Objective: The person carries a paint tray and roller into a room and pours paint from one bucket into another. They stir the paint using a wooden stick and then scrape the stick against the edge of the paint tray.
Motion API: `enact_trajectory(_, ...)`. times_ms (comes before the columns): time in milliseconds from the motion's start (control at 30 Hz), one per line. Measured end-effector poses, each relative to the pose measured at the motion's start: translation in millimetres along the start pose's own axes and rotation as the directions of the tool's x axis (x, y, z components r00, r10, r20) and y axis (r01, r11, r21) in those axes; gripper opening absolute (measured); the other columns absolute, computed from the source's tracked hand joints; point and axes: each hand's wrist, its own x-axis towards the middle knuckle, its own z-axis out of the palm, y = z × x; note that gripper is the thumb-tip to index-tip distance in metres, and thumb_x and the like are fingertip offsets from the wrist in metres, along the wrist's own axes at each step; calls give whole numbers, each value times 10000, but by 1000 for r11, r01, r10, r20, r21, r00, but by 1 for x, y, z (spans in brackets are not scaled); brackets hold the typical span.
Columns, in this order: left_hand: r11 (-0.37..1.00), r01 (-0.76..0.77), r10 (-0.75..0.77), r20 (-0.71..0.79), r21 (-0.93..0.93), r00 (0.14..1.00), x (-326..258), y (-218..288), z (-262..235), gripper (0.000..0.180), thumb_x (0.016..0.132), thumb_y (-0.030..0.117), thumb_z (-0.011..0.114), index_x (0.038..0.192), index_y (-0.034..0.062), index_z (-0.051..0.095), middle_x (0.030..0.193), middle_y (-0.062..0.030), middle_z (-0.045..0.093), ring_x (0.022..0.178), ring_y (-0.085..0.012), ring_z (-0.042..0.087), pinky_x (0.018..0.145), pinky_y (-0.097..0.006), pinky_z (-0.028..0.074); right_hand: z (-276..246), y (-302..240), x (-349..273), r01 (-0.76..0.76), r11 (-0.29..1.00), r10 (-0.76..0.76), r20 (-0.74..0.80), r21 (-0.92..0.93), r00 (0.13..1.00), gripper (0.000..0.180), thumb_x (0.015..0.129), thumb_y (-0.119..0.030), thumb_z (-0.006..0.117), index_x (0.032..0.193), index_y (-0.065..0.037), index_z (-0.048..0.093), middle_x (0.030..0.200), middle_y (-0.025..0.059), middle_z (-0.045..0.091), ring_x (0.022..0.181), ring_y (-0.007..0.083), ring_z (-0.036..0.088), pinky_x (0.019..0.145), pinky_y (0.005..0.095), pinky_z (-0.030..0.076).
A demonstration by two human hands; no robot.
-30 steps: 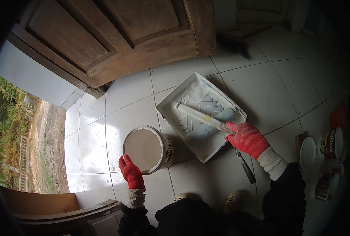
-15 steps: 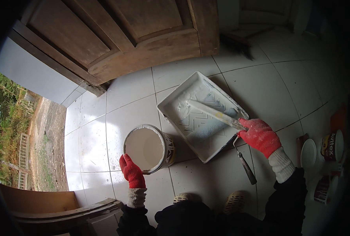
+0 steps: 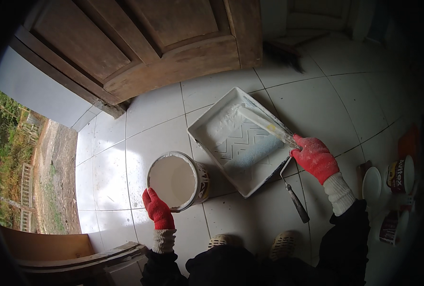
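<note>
My left hand (image 3: 158,209), in a red knitted glove, is closed on the near-left rim of a round paint bucket (image 3: 201,183) with pale paint inside. In my right hand (image 3: 316,158), gloved alike, is a long flat stirring stick (image 3: 264,124) coated with white paint. The stick slants over a white paint tray (image 3: 208,151), its far tip by the wet paint at the tray's far end. A blue-grey paint roller (image 3: 255,153) lies in the tray, with its dark handle (image 3: 297,204) sticking out over the near-right edge.
Behind the tray stands a brown wooden door (image 3: 174,62). Several small paint tubs (image 3: 372,183) are at the right. A dark-bristled broom (image 3: 285,55) lies at the back. My shoes (image 3: 282,245) are close in front of the tray. An open doorway leads outside at left.
The stick's far tip has moved away from me and to the right across the tray's wet paint, carried by my right hand. My left hand stays on the bucket rim.
</note>
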Motion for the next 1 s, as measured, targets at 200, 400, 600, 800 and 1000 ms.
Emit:
enact_trajectory(200,999,32,-32,19,1,999,-4,8,7,340,953,288,447,1105,-2,538,995,-105,595,878,-198,556,778,-311,443,19,-12,-16,44,998,-46,73,37,996,469,763,-278,643,1165,-52,560,895,203,620,850,367,591,759,405,482)
enact_trajectory(400,999,21,-20,20,-48,1000,-4,8,1,356,954,295,442,1123,-8,525,1009,-113,591,898,-200,555,791,-312,442,12,-1,-3,14,1000,-14,-4,-8,1000,486,768,-312,631,1170,-48,558,914,192,630,862,359,596,792,401,485)
enact_trajectory(600,1000,20,-20,17,-8,1000,0,1,3,358,958,293,435,1126,-9,525,1004,-115,595,883,-203,561,781,-315,449,16,-11,-8,45,998,-44,39,-39,998,486,777,-317,629,1181,-56,558,944,201,626,881,348,598,792,407,484)
enact_trajectory(800,995,70,-65,71,-76,995,-4,11,2,380,955,305,441,1157,-11,504,1068,-120,582,952,-208,551,830,-318,433,24,-5,3,41,991,-47,-43,-126,998,479,771,-303,647,1173,-54,565,930,193,633,845,339,610,788,390,488)
enact_trajectory(1000,999,29,-28,18,-40,999,-1,2,-7,377,958,296,435,1164,-14,498,1063,-118,583,940,-205,553,821,-318,439,8,-1,10,46,998,-44,48,-52,998,487,790,-313,613,1205,-70,537,959,184,630,878,338,608,804,404,485)
